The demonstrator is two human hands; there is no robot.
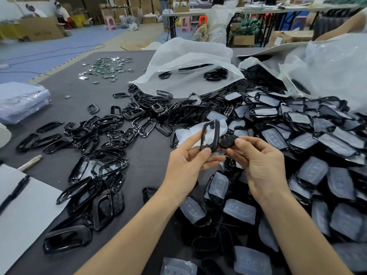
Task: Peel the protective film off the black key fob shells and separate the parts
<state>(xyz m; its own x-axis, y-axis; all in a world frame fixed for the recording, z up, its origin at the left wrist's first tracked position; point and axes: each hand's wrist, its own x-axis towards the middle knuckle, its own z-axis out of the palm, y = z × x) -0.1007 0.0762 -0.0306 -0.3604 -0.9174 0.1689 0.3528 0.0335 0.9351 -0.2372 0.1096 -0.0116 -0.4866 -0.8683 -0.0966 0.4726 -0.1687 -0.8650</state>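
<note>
Left hand (190, 157) pinching frame (210, 135), insert (228, 141) beside

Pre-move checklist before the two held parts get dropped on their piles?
1. Left hand grips the black frame: ok.
2. Right hand pinches the black insert: ok.
3. Frame and insert fully apart: cannot tell, their edges meet in this view.
4. Film off the held frame: cannot tell, white film lies behind its opening.
5. Pile of bare frames in view on the left side to drop onto: ok.
6. Filmed shells waiting on the right: ok.
</note>
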